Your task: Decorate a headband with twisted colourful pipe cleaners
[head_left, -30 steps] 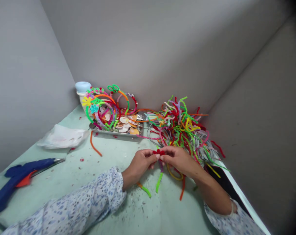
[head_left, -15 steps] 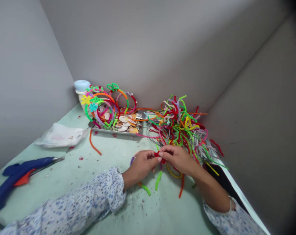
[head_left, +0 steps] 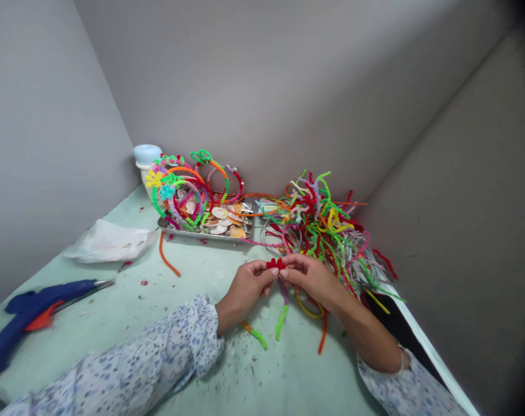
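Between my two hands is a small red pipe cleaner, bent into a looped, petal-like shape. My left hand pinches its left side, and my right hand pinches its right side. Both hands are a little above the table, thumbs close together. Beneath them lies a purple and green pipe-cleaner strip, its upper part hidden by my fingers. An orange and green end pokes out below my left hand. Under my right wrist are a yellow curved pipe cleaner and an orange one.
A blue and orange glue gun lies at the left, near a clear plastic bag. Behind stand pipe-cleaner headbands on a metal tray with paper cutouts, beside a white and blue container. A tangled pipe-cleaner pile fills the back right.
The red pipe cleaner has come up and slightly left, and its looped shape now shows more plainly between the fingertips. Both hands have shifted slightly and still pinch it.
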Motion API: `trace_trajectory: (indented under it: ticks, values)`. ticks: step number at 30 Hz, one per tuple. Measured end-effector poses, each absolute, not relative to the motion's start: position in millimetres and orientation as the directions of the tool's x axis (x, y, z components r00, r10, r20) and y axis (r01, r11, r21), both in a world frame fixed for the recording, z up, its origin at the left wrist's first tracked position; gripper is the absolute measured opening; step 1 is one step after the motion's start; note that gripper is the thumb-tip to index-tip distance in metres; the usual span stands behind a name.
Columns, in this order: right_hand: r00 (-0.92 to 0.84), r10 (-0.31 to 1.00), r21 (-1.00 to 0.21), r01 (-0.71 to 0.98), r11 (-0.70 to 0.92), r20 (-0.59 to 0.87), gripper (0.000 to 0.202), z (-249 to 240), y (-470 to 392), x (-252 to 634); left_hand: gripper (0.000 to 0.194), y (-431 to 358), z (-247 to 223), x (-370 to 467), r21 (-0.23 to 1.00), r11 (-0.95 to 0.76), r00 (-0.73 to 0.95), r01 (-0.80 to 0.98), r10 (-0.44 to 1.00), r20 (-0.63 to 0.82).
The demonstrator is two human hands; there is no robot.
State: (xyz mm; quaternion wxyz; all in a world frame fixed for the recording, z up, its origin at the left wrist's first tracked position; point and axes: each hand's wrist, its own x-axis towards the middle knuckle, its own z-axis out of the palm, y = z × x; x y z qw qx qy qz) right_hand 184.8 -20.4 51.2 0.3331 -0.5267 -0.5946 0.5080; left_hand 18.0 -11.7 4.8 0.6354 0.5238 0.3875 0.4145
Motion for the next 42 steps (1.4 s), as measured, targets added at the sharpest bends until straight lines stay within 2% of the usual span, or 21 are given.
trace_trajectory:
  ticks: [6,10,13,16,19,26,29,31,34,38,42]
  values:
    - [-0.179,0.977,-0.938,0.343,-0.049,-0.116,0.018,50.6,-21.1,180.4,0.025,-13.3,6.7,18.9,0.980,0.153,0.393,-0.123,0.915,-0.093]
    - [-0.217,0.973,-0.943,0.333,0.000,-0.077,0.020,47.2,-20.1,182.9,0.026,-14.9,10.0,19.7,0.979,0.170,0.398,-0.115,0.911,-0.111]
    - [-0.251,0.967,-0.937,0.346,0.048,-0.043,0.027,46.5,-19.6,184.8,0.023,-16.3,9.6,20.8,0.990,0.140,0.369,-0.033,0.922,-0.118]
    - [-0.257,0.966,-0.907,0.412,0.093,-0.017,0.020,45.4,-20.0,184.3,0.019,-18.1,8.7,22.3,0.987,0.146,0.342,0.061,0.926,-0.158]
    - [-0.240,0.971,-0.865,0.487,0.124,0.004,0.011,42.9,-21.3,181.4,0.017,-20.0,7.8,23.5,0.986,0.145,0.340,0.084,0.926,-0.166]
    - [-0.226,0.973,-0.781,0.600,0.174,0.043,0.010,42.8,-26.0,175.6,0.011,-21.1,5.3,21.8,0.990,0.104,0.388,0.093,0.912,-0.132]
    - [-0.227,0.973,-0.860,0.488,0.149,0.039,0.015,44.0,-25.3,177.5,0.017,-18.6,7.5,20.2,0.990,0.144,0.372,0.004,0.918,-0.135]
    - [-0.212,0.977,-0.934,0.350,0.071,-0.006,0.023,43.3,-24.0,178.7,0.021,-16.1,9.4,19.5,0.984,0.156,0.332,-0.088,0.936,-0.118]
    - [-0.206,0.975,-0.979,0.201,-0.042,-0.084,0.030,39.0,-22.6,177.1,0.024,-12.6,10.3,19.2,0.965,0.166,0.282,-0.204,0.954,-0.105]
    - [-0.163,0.980,-0.983,0.160,-0.091,-0.117,0.022,30.5,-22.5,170.9,0.025,-11.1,7.6,19.4,0.951,0.182,0.319,-0.250,0.943,-0.096]
    - [-0.106,0.992,-0.986,0.154,-0.058,-0.075,0.018,24.6,-22.8,167.9,0.024,-11.9,4.9,18.8,0.963,0.177,0.345,-0.205,0.933,-0.098]
